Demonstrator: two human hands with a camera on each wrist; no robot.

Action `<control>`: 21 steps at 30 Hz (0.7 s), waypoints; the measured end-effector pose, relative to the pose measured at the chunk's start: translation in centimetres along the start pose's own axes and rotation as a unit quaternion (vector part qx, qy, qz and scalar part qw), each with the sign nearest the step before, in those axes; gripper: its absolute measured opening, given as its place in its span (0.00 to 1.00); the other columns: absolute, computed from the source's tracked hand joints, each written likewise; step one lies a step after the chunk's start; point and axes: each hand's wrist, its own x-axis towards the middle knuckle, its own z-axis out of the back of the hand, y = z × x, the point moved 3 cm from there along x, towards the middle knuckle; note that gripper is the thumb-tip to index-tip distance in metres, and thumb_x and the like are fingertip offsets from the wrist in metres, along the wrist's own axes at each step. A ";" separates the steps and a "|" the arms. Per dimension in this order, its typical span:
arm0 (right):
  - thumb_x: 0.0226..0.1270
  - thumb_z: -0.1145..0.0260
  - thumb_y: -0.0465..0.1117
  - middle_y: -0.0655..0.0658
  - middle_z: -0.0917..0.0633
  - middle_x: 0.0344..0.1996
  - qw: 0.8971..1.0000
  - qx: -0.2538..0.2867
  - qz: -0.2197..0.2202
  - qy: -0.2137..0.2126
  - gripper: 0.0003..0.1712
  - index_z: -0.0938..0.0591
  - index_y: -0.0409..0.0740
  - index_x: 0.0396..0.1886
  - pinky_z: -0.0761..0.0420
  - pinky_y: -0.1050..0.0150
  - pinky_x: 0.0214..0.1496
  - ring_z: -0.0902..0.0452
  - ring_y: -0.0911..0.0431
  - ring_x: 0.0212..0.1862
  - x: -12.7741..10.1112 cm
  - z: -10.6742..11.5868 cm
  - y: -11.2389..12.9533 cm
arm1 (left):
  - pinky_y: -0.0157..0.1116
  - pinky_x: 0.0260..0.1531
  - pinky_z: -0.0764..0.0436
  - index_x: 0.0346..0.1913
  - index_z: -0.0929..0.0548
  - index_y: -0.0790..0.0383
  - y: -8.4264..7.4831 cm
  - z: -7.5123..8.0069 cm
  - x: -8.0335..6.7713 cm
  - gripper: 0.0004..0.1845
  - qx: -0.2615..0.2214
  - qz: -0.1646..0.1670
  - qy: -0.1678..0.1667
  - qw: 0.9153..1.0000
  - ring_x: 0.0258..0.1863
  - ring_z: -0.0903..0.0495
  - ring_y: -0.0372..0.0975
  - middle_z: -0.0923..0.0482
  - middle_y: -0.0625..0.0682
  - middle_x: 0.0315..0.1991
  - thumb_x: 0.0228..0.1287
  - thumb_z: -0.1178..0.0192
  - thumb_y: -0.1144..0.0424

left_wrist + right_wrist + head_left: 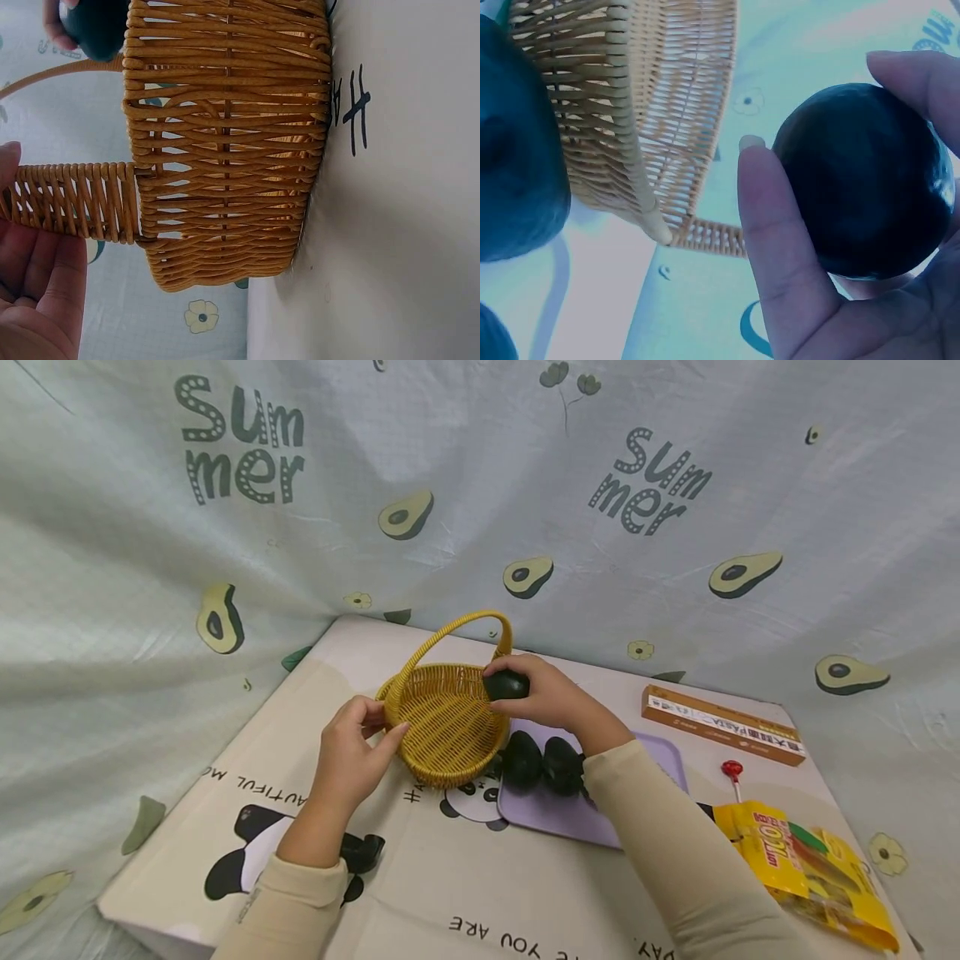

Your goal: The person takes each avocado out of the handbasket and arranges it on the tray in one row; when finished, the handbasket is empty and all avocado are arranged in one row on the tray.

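fingers (780, 247) of the right hand (551, 697) are curled round a dark green avocado (506, 685), thumb on 1 side and the others wrapped over the far side, so the fruit sits cupped against the palm. it is held just above the far rim of the wicker basket (448, 727), beside the foot of the handle (450, 631). the left hand (351, 760) grips the near rim of the basket, thumb along the outer weave and the other fingers curled at the edge.

the avocado looks smooth and rounded with a slight sheen, so it may slip if pinched only by the tips; a full wrap round its widest part, as now, seems the safe hold. it is probably fairly light and firm, though it could bruise under hard squeezing. the basket looks light and stiff, likely to slide or tip on the bench (420, 877) unless its rim is held.

2 more avocados (542, 764) lie on a purple tray (660, 758) just right of the basket. a long box (723, 725), a lollipop (732, 770) and a yellow packet (802, 864) lie further right.
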 end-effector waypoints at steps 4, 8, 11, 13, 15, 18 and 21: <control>0.69 0.29 0.45 0.48 0.22 0.60 0.999 0.041 -0.014 -0.001 0.22 0.20 0.60 0.61 0.11 0.56 0.49 0.20 0.49 0.52 -1.0 0.6 -0.6 | 0.45 0.55 0.12 0.48 0.22 0.65 0.0 0.0 0.0 0.17 0.003 0.004 0.001 1.000 0.49 0.16 0.47 0.20 0.56 0.46 0.63 0.27 0.65; 0.71 0.33 0.42 0.45 0.22 0.60 0.997 0.079 -0.022 -0.003 0.24 0.21 0.58 0.65 0.10 0.56 0.46 0.18 0.46 0.49 -2.1 1.2 -1.5 | 0.46 0.54 0.11 0.48 0.22 0.66 0.0 0.0 -0.1 0.17 0.011 0.005 -0.002 1.000 0.49 0.16 0.47 0.20 0.57 0.46 0.63 0.27 0.65; 0.69 0.31 0.42 0.45 0.22 0.61 0.998 0.056 -0.023 -0.024 0.27 0.22 0.57 0.66 0.11 0.55 0.48 0.20 0.47 0.50 -3.2 1.8 -2.2 | 0.47 0.54 0.11 0.48 0.22 0.66 -0.1 0.0 -0.1 0.17 0.012 0.003 -0.004 1.000 0.49 0.15 0.48 0.20 0.57 0.46 0.62 0.27 0.66; 0.67 0.28 0.43 0.48 0.22 0.62 0.998 0.035 -0.029 -0.040 0.28 0.22 0.59 0.66 0.13 0.54 0.51 0.21 0.47 0.52 -4.1 2.1 -2.7 | 0.47 0.54 0.11 0.48 0.22 0.66 -0.1 0.0 -0.1 0.17 0.013 0.002 -0.004 1.000 0.49 0.15 0.48 0.20 0.57 0.46 0.62 0.27 0.66; 0.64 0.25 0.43 0.50 0.23 0.64 0.998 0.028 -0.033 -0.052 0.30 0.22 0.61 0.65 0.14 0.51 0.55 0.23 0.47 0.56 -5.0 2.4 -3.1 | 0.47 0.53 0.11 0.48 0.22 0.66 -0.1 0.0 0.0 0.17 0.012 0.001 -0.004 1.000 0.49 0.15 0.48 0.20 0.57 0.46 0.62 0.27 0.66; 0.61 0.22 0.42 0.50 0.24 0.67 0.997 0.035 -0.032 -0.061 0.31 0.20 0.60 0.63 0.15 0.47 0.60 0.25 0.46 0.60 -6.2 2.7 -3.8 | 0.47 0.53 0.11 0.48 0.22 0.66 -0.2 0.0 0.0 0.17 0.013 0.000 -0.004 1.000 0.49 0.15 0.49 0.20 0.58 0.46 0.62 0.26 0.66; 0.60 0.21 0.43 0.49 0.25 0.68 0.996 0.035 -0.036 -0.070 0.30 0.20 0.59 0.62 0.15 0.45 0.60 0.25 0.45 0.61 -7.2 2.9 -4.4 | 0.47 0.53 0.11 0.48 0.22 0.67 -0.3 0.0 0.0 0.17 0.012 0.002 -0.003 1.000 0.49 0.15 0.49 0.20 0.58 0.46 0.62 0.26 0.66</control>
